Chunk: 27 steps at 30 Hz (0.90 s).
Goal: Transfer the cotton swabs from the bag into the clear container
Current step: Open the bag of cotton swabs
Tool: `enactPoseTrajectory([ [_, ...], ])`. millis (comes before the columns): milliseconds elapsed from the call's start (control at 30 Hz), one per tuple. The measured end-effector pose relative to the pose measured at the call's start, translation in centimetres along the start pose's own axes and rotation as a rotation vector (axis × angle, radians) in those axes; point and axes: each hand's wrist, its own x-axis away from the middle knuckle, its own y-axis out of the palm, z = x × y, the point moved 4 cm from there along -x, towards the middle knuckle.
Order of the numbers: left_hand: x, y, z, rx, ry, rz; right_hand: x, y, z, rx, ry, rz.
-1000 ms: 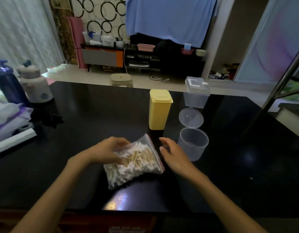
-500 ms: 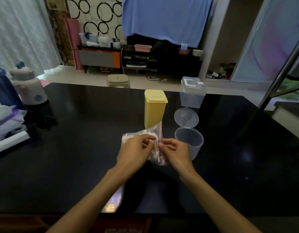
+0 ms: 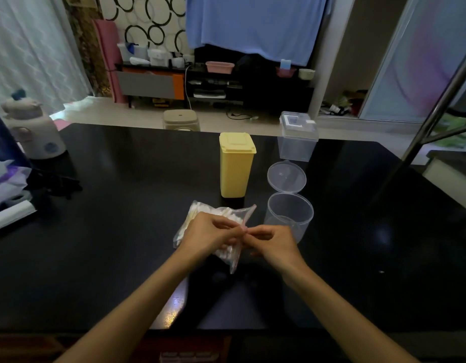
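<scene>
A clear zip bag of cotton swabs (image 3: pixel 200 213) is held up just above the black table (image 3: pixel 108 231), its pink-striped zip edge turned to the right. My left hand (image 3: pixel 211 231) and my right hand (image 3: pixel 272 238) both pinch that zip edge, fingertips meeting at its middle. The hands hide much of the bag. The round clear container (image 3: pixel 289 216) stands open right behind my right hand, with its hinged lid (image 3: pixel 286 176) tipped back. It looks empty.
A yellow lidded box (image 3: pixel 235 166) stands just behind the bag. A square clear box (image 3: pixel 297 137) sits at the far table edge. At the left are a white bottle (image 3: pixel 32 129), a dark blue bottle (image 3: pixel 1 145) and a bundle of cloth and paper (image 3: pixel 6 195).
The bag lay flat on the table under my left hand; both hands lifted it, turned it on edge and closed their fingertips on its zip edge.
</scene>
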Motion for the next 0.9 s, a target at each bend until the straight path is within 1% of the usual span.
enactPoseTrajectory([
  [67, -0.1, 0.0, -0.3, 0.036, -0.059, -0.038, -0.1, 0.1, 0.3, -0.031, 0.050, -0.005],
  [133, 0.1, -0.1, -0.4, 0.083, -0.102, -0.110, -0.1, 0.2, 0.3, -0.071, 0.119, -0.026],
  [233, 0.3, -0.5, -0.4, 0.086, -0.116, -0.180, -0.2, 0.4, 0.4, -0.121, 0.220, -0.112],
  [300, 0.2, -0.7, -0.3, 0.077, -0.070, -0.169, -0.1, 0.4, 0.3, -0.130, 0.241, -0.152],
  [333, 0.2, -0.7, -0.2, 0.025, -0.010, -0.148, 0.0, 0.3, 0.3, -0.118, 0.237, -0.150],
  [367, 0.3, -0.7, 0.0, -0.087, 0.063, -0.107, 0.1, 0.3, 0.3, -0.094, 0.229, -0.132],
  [433, 0.5, -0.5, 0.5, -0.360, 0.205, -0.008, 0.2, 0.2, 0.3, -0.009, 0.185, -0.060],
  [500, 0.6, -1.0, 0.8, -0.510, 0.250, 0.082, 0.2, -0.1, 0.3, 0.053, 0.142, 0.017],
  [600, 0.3, -2.3, 0.8, -0.568, 0.220, 0.167, -0.1, -1.1, 0.3, 0.129, 0.092, 0.088],
  [667, 0.3, -2.9, 1.0, -0.606, 0.206, 0.188, -0.4, -1.7, 0.6, 0.268, 0.032, 0.113],
  [800, 0.4, -4.1, 1.5, -0.615, 0.175, 0.240, -0.3, -1.8, 1.1, 0.654, -0.083, 0.164],
  [900, 0.5, -4.5, 2.0, -0.635, 0.154, 0.267, -0.1, -1.3, 0.8, 0.742, -0.129, 0.148],
])
